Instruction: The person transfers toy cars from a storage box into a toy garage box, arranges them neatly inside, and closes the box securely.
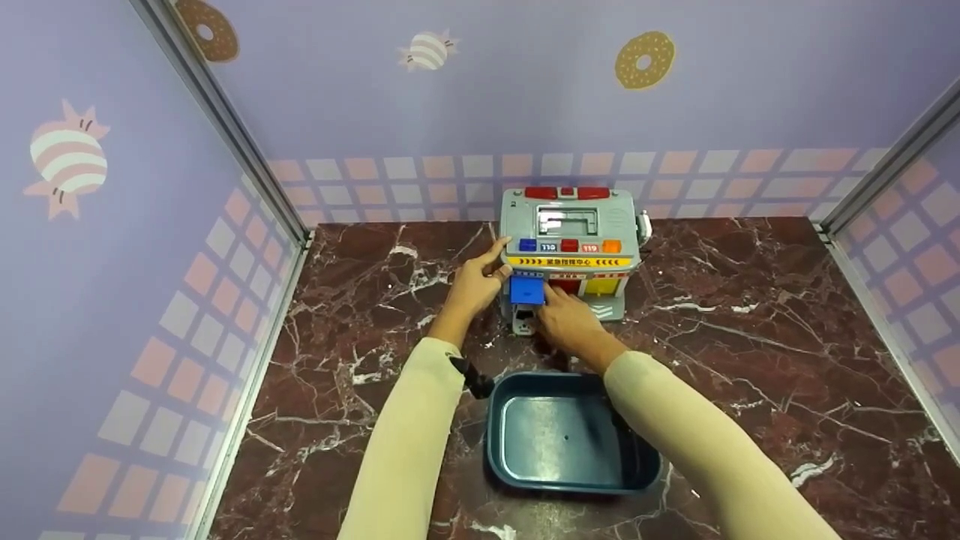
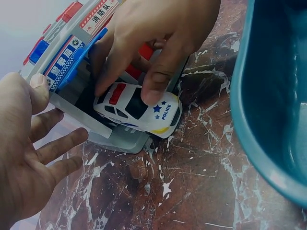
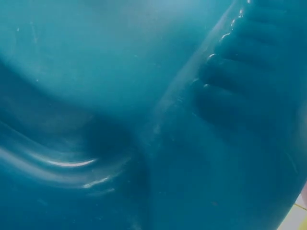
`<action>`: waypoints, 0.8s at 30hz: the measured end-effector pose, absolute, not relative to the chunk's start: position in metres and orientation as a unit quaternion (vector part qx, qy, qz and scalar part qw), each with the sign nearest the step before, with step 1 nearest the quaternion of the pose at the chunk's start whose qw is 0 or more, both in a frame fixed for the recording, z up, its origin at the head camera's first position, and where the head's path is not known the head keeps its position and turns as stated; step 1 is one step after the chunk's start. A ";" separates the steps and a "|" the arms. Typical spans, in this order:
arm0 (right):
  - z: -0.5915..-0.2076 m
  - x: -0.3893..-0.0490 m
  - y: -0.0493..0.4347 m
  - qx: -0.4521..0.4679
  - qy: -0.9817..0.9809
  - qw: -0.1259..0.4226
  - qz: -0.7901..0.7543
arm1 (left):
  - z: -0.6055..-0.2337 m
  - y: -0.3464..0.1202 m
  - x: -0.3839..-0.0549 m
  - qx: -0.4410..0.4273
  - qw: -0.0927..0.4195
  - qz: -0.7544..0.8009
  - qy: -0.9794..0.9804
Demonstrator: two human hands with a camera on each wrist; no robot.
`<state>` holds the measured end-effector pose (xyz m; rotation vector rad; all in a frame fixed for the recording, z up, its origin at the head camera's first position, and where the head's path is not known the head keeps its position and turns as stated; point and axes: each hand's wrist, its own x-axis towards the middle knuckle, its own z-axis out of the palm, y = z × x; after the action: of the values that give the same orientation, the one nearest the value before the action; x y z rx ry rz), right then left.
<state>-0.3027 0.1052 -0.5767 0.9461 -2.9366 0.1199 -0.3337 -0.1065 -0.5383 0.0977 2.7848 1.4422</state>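
A grey toy garage with red, blue and orange buttons stands against the back wall. Its blue door is raised. In the left wrist view a white toy police car sits in that doorway, nose outward. My right hand pinches the car, thumb on the hood and a finger by the rear. My left hand touches the garage's left side, its thumb at the front corner by the blue door and the other fingers spread. The right wrist view shows neither hand nor car.
A dark teal plastic basin sits in front of the garage, under my right forearm; its wall fills the right wrist view. Yellow and red doors are beside the blue one. Purple patterned panels enclose the marbled surface.
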 end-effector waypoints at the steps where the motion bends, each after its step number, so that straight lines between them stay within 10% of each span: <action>1: -0.577 -0.303 0.105 0.306 -0.950 0.035 0.042 | -0.538 -0.106 -0.334 0.032 0.003 0.460 0.887; 17: -0.577 -0.299 0.110 0.307 -0.950 -0.030 0.052 | -0.537 -0.107 -0.335 0.034 0.004 0.461 0.887; 24: -0.578 -0.297 0.112 0.327 -0.944 0.027 0.026 | -0.539 -0.107 -0.334 0.028 0.006 0.466 0.884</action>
<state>-0.2972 0.1120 -0.5785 1.0099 -2.9173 0.0803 -0.3336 -0.1070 -0.5386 0.0875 2.7680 1.4579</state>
